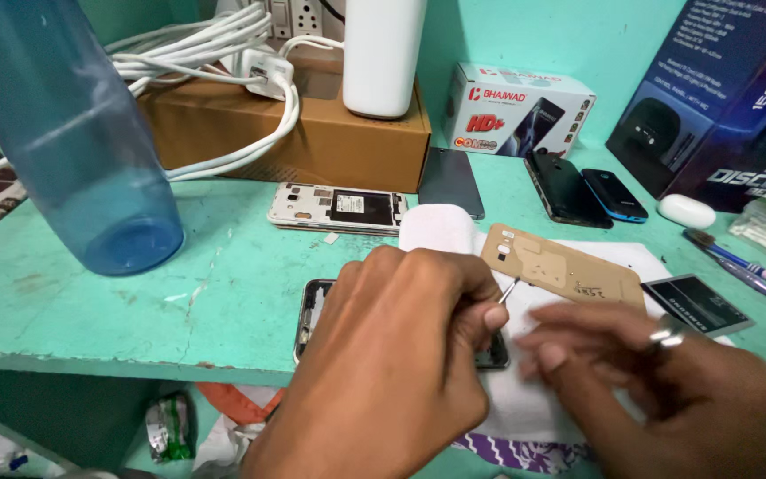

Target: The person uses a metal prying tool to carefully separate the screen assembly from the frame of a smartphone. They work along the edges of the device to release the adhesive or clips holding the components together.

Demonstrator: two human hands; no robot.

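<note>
Head view: left hand (pixel 401 355) pins the opened phone (pixel 314 312) and pinches a thin tool (pixel 508 290); right hand (pixel 658 390), empty and loosely curled, should steady the white cloth (pixel 441 229).

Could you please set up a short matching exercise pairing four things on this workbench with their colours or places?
Things:
1. water bottle
2. back cover
3. cardboard box
4. left hand

Descriptions:
A. tan, lying on the white cloth
B. translucent blue, standing at the left of the table
C. resting over an opened phone frame
D. brown, with white cables draped over it

Pairs: 1-B, 2-A, 3-D, 4-C
</note>
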